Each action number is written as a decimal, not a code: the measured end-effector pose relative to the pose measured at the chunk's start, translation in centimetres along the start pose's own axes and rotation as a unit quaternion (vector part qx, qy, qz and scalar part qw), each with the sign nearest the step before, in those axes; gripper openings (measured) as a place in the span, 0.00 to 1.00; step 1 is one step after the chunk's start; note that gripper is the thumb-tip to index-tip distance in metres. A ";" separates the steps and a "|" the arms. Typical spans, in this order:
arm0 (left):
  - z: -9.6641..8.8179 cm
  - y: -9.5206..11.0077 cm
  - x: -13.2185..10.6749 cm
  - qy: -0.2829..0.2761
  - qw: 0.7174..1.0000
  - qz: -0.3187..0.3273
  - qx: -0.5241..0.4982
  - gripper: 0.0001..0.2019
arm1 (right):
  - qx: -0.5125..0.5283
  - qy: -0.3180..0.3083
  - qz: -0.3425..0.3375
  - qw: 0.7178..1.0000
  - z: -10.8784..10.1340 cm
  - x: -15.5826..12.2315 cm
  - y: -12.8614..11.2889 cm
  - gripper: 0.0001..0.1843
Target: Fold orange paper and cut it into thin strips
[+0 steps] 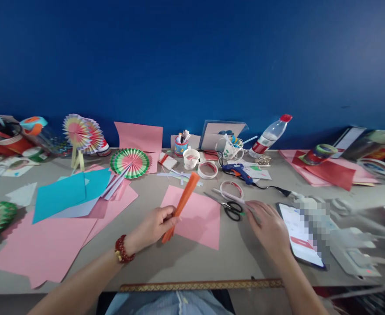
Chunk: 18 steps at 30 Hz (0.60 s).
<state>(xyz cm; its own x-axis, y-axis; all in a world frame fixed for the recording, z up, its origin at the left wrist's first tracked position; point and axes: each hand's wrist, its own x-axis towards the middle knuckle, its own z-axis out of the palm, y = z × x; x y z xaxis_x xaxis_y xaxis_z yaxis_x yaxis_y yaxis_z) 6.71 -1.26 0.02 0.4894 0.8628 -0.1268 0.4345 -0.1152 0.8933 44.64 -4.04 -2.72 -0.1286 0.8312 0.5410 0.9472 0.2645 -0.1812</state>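
My left hand [159, 225] is closed around a narrow, pleated strip of orange paper [184, 199], held slanting above a pink sheet [199, 218]. A red bead bracelet [124, 249] circles that wrist. Over the table at the right, my right hand [267, 223] has its fingers stretched out and thumb apart. Its fingertips are near the end of a thin whitish strip [225, 195], and whether they touch it I cannot tell. Just left of them lie black-handled scissors [233, 211]. Behind these is a tape roll [231, 189].
A phone [302, 236] and power strip [352, 249] lie right of my right hand. A blue glue gun [241, 172], a white cup [191, 158] and a bottle [267, 140] stand or lie behind. Blue sheets [71, 192], pink sheets [54, 240] and a pleated paper rosette [130, 162] are leftward.
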 end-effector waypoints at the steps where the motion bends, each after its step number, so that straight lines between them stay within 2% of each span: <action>1: -0.4 0.0 0.1 -0.021 0.999 -0.006 0.043 0.19 | -0.013 -0.007 -0.004 1.000 0.0 0.5 0.4 0.14; 4: -1.9 0.1 0.7 -0.076 0.983 0.014 0.166 0.20 | -0.018 -0.020 -0.025 0.999 0.7 1.9 1.5 0.15; 7: -3.1 0.1 1.7 -0.130 0.964 0.066 0.224 0.21 | -0.015 -0.063 -0.072 0.995 1.9 3.2 1.7 0.16; 9: -3.4 0.1 2.3 -0.133 0.957 0.092 0.239 0.19 | -0.007 -0.086 -0.096 0.992 2.5 3.7 1.5 0.16; 12: -3.0 0.0 2.8 -0.119 0.951 0.124 0.256 0.17 | -0.003 -0.078 -0.106 0.991 2.7 4.0 1.1 0.18; 15: -2.6 -0.5 2.6 -0.112 0.944 0.169 0.260 0.17 | -0.008 -0.049 -0.072 0.996 2.4 3.7 0.5 0.20; 18: -3.3 -1.9 1.9 -0.100 0.931 0.205 0.285 0.18 | 0.018 -0.040 -0.031 0.999 2.0 3.1 -0.6 0.20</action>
<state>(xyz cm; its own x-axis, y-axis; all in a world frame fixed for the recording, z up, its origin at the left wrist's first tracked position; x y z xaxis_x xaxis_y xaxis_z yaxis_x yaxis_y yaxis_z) 4.33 2.23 -0.50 0.8081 0.5872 0.0459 0.4833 -0.7056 0.5182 43.09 -0.62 -2.62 -0.2107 0.8487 0.4851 0.9255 0.3330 -0.1806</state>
